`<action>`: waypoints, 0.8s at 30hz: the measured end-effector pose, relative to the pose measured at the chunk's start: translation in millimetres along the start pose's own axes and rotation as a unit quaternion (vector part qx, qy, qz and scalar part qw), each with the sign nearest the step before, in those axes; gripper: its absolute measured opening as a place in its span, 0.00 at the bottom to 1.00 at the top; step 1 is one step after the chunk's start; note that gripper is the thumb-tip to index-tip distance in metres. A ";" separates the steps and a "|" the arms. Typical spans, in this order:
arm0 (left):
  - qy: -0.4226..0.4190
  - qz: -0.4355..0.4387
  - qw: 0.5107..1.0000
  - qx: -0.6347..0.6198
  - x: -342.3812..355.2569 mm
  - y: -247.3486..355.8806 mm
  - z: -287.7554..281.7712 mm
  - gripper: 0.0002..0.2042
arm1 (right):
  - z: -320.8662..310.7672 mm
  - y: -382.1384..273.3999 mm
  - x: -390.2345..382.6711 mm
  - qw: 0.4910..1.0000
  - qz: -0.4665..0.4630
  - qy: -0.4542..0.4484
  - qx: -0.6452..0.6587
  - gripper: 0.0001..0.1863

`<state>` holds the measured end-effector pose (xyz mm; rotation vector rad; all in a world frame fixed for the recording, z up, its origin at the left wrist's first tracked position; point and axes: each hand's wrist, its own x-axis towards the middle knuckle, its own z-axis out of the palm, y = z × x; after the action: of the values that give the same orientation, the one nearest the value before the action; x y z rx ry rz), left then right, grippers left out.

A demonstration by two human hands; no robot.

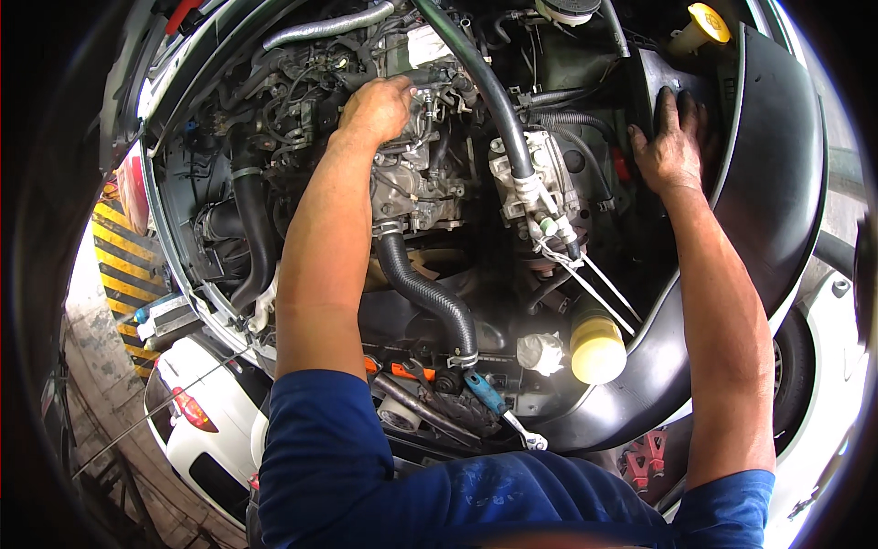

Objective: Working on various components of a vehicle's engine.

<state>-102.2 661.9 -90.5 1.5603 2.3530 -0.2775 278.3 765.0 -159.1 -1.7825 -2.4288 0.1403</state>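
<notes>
Blue sleeves (pixel 347 457) frame tools (pixel 485 393); black hose (pixel 430 293) crosses below left hand (pixel 377 108).

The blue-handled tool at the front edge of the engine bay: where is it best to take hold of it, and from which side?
Probably grip the blue-handled tool around its blue handle, coming from above. The handle lies exposed and slanted, while its metal end points toward the person.

The person wears a blue short-sleeved shirt (pixel 366 476), its fabric faintly smudged across the chest. Both sleeves end above the elbows, leaving the 2 forearms bare. The left hand (pixel 375 110) and right hand (pixel 672 151) are ungloved, with grime on them.
</notes>
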 end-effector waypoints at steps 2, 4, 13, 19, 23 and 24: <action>0.014 -0.002 1.000 0.003 2.4 -5.4 4.3 0.18 | -1.0 -2.3 0.5 1.000 0.000 -0.002 0.001 0.43; 0.026 -0.003 1.000 0.004 4.8 -5.7 6.4 0.18 | -1.0 -2.7 0.4 1.000 -0.003 -0.001 -0.007 0.43; 0.017 0.025 0.998 0.051 15.6 -6.5 8.9 0.16 | -0.5 0.4 1.0 1.000 -0.008 -0.005 0.021 0.43; 0.014 -0.012 0.998 0.056 14.2 0.0 6.7 0.17 | -2.7 -2.7 1.0 1.000 -0.004 -0.011 0.009 0.43; -0.010 -0.028 0.999 0.021 12.2 4.3 2.2 0.19 | -1.7 -2.2 -0.6 1.000 0.000 0.003 0.013 0.43; -0.015 -0.037 0.999 0.013 12.8 1.5 2.6 0.19 | -1.6 -3.5 -0.3 1.000 -0.002 0.001 0.003 0.43</action>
<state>-105.1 672.6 -97.5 1.4727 2.3957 -0.3465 275.3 763.7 -157.1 -1.7732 -2.4274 0.1448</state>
